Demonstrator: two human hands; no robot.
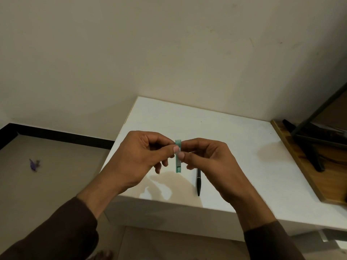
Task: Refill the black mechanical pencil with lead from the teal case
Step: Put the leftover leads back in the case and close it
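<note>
Above the white table (234, 147), both hands pinch the upright teal case (178, 156): left hand (142, 156) and right hand (208, 158) at its middle. Opening it seems the step; next, extracting a lead. The pencil (198, 182) lies below.

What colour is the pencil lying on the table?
Black, seen in the head view, beside the right hand.

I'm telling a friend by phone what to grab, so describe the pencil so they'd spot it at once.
Start at the white table against the wall. Near its front edge, just below the right hand, lies the black pencil, flat on the top and pointing toward the person. It is slim, dark and untouched, unlike the see-through teal case that both hands pinch upright above the table.
</note>
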